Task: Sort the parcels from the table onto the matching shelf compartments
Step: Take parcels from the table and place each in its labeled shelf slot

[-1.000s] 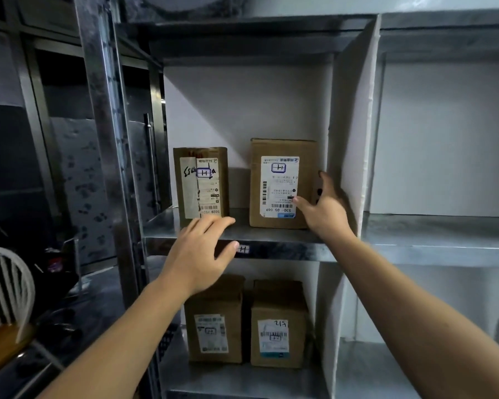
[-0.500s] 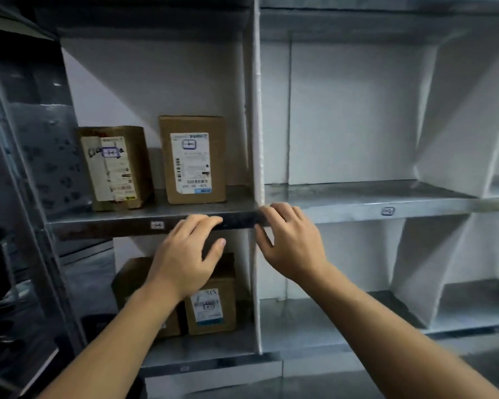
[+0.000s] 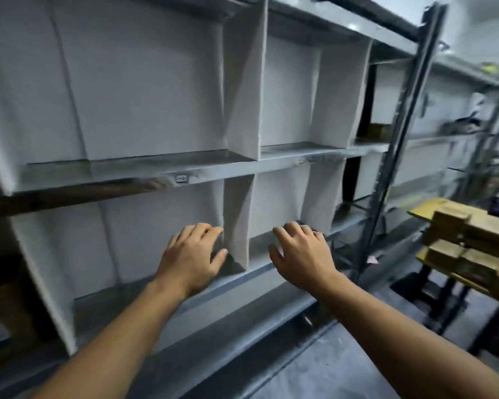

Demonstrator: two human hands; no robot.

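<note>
A metal shelf unit (image 3: 144, 171) with white cardboard dividers (image 3: 244, 82) fills the view, blurred by motion. Its visible compartments hold no parcels, apart from a brown box edge (image 3: 3, 306) at the far left of the lower row. My left hand (image 3: 192, 256) and my right hand (image 3: 298, 251) hang in front of the lower row, either side of a divider, fingers loosely spread and holding nothing. At the right edge a yellow table (image 3: 424, 210) carries several brown cardboard parcels (image 3: 467, 234).
A dark steel upright (image 3: 398, 133) ends this shelf unit, with more shelving (image 3: 473, 128) behind it further right. The grey floor (image 3: 343, 367) runs between the shelf and the table. A brown box (image 3: 379, 131) stands in a far compartment.
The view has swung right, away from the compartments with the labelled boxes. Both hands have come off the shelf edge and now hover empty lower down. The table with parcels has come into view.
</note>
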